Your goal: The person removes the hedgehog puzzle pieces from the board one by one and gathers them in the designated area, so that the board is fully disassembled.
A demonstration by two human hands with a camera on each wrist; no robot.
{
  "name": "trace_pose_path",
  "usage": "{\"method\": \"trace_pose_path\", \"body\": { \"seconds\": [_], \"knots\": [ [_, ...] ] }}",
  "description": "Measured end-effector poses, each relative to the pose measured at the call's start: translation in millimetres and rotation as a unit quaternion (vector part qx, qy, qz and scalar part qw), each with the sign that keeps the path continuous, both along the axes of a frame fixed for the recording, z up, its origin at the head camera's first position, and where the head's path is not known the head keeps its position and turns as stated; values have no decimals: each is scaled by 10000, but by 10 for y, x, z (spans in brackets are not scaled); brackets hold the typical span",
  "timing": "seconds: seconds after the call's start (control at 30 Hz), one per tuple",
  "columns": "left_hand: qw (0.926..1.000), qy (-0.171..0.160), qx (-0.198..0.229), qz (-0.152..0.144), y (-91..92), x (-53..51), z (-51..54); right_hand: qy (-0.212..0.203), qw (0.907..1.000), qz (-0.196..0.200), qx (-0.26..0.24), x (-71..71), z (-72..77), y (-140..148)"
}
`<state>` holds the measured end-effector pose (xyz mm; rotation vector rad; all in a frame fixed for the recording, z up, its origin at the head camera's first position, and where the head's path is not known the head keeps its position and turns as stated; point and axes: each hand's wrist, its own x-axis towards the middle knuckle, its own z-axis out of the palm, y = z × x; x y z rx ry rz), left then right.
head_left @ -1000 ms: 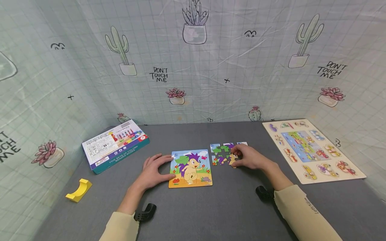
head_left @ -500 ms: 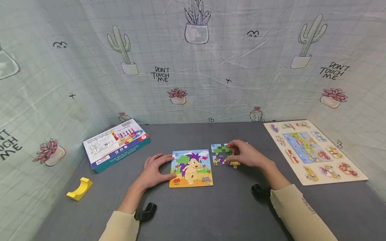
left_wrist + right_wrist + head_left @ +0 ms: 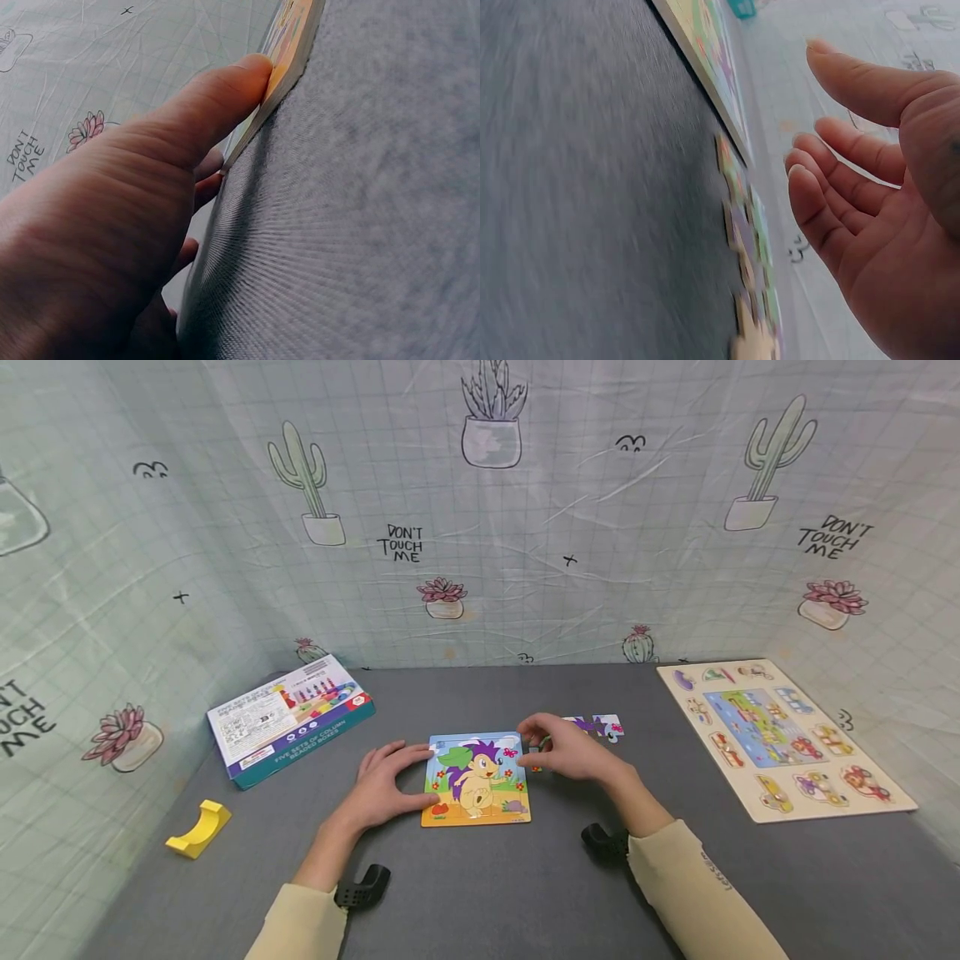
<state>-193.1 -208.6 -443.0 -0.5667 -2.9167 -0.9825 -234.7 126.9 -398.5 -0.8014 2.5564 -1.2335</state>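
Observation:
A square hedgehog puzzle (image 3: 476, 787) lies flat on the dark table in the head view. My left hand (image 3: 378, 793) is at its left side, thumb resting on the left edge and fingers spread by the upper left corner; the left wrist view shows the thumb (image 3: 225, 94) on the board's rim. Over the gap at the puzzle's right edge is my right hand (image 3: 572, 750), partly covering loose hedgehog pieces (image 3: 606, 727). In the right wrist view this hand (image 3: 877, 187) has thumb and fingers apart, holding nothing, with several pieces (image 3: 739, 225) lying beside the puzzle (image 3: 712, 60).
At the back left lies a teal and white box (image 3: 292, 714), and a yellow curved block (image 3: 199, 830) sits nearer at the left. A large wooden picture board (image 3: 783, 739) lies on the right. A printed curtain (image 3: 525, 560) hangs behind the table.
My right hand has moved left from the farther loose pieces to the puzzle's right edge, uncovering pieces at the upper right. My left hand has stayed in place.

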Motion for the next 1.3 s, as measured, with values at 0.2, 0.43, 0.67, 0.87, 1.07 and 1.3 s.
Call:
{"method": "trace_pose_path", "body": {
  "seconds": [0.2, 0.43, 0.67, 0.87, 1.07, 1.3],
  "knots": [
    [10000, 7, -29, -18, 3, -6, -2, 28, 9995, 267, 143, -5, -58, -157],
    [10000, 27, -59, -11, -5, -5, -14, 294, 9968, 510, 532, -1, -123, -282],
    [10000, 34, -4, 13, -3, -9, -8, 206, 9952, 359, 882, 23, -135, -347],
    [10000, 37, -19, -10, -7, -4, -9, 138, 9926, 291, 1174, 48, -130, -374],
    [10000, 10, -28, -25, -3, -13, -5, 242, 9891, 256, 1433, 89, -95, -400],
    [10000, 38, -54, -48, -17, -4, -4, 260, 9886, 288, 1458, 106, -100, -422]
  ]
}}
